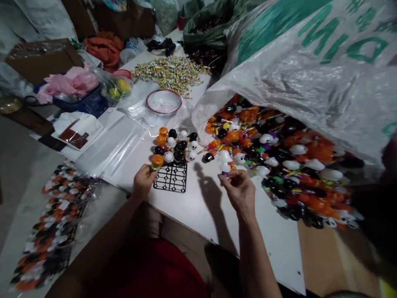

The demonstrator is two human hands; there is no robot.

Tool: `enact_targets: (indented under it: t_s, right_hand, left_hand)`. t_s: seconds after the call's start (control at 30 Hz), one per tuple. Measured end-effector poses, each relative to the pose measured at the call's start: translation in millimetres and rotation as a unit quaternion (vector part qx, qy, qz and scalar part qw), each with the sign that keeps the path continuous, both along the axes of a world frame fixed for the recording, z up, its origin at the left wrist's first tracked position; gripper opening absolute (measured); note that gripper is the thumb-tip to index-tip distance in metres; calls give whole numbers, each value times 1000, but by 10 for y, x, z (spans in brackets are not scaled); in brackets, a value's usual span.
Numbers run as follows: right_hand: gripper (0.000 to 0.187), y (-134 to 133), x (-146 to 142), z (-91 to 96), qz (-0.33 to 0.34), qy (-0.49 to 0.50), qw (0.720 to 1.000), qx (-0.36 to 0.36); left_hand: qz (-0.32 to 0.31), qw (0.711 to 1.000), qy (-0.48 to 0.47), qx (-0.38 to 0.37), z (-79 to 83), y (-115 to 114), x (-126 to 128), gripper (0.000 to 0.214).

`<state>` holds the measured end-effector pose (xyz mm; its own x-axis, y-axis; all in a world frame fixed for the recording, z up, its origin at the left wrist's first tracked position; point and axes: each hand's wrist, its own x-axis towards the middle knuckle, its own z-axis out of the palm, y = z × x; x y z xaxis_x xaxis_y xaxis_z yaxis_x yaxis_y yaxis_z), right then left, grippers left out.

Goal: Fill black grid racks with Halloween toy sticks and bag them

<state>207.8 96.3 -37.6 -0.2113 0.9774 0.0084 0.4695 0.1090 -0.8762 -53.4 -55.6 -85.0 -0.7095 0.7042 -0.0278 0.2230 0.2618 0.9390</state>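
Left hand [143,181] pinches orange piece [157,160]; right hand [241,189], white piece [225,157], ghost perhaps.

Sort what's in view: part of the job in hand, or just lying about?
Likely the job:
- held orange piece
- held white piece
- black grid
- loose mixed pile

Seemingly lying about:
- red-rimmed bowl
- blue basket
- pink cloth

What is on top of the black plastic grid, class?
Orange, black and white toys cluster over the far part of the black plastic grid; its near part shows. The grid beneath the toys is covered, so how they are seated cannot be seen.
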Motion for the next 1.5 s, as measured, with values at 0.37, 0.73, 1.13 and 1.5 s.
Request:
enact_targets:
  t_s: [0.37,0.73,1.13,1.5]
  right_hand:
    - [34,-740,-829,-265,151,145,965,-160]
    - [27,-783,-671,-163,114,115,977,-140]
    - [26,-646,-840,-667,196,34,975,-95]
    - [33,-556,-1256,-511,151,100,982,-48]
  left_hand:
    - [-15,991,-127,31,-72,-3,-48,33]
    - [-23,976,-197,89,-116,-70,19,45]
    - [0,996,81,-24,-258,140,-167,26]
    - [-99,960,257,-51,-247,264,-307,26]
